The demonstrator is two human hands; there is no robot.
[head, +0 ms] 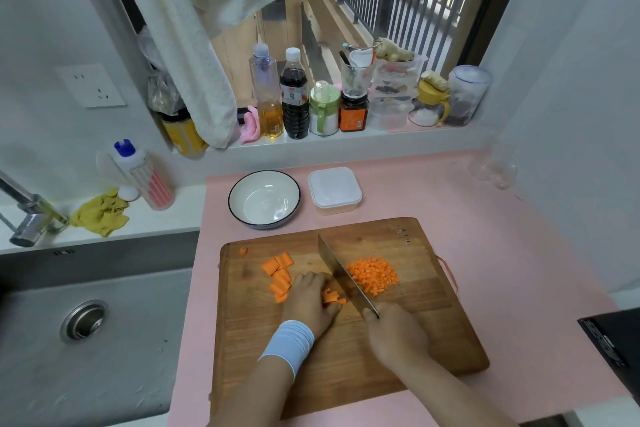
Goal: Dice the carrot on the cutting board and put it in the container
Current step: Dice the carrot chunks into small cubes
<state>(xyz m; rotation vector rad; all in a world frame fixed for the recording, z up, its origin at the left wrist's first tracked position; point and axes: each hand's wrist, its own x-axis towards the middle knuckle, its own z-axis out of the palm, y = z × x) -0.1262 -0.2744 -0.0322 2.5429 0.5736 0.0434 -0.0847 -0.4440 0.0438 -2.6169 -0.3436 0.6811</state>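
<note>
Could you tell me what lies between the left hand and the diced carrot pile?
Head view: the blade of the broad steel knife, gripped by the right hand, and some orange carrot strips.

Bare pink desk runs down the right of the frame beside the cutting board, open as far as a black object at the right edge. Above the board, a bowl and a container, lid on, stand side by side with a narrow gap between them. The knife slants across mid-board, with diced carrot right of it and larger pieces left. The board's lower right corner lies bare.
</note>
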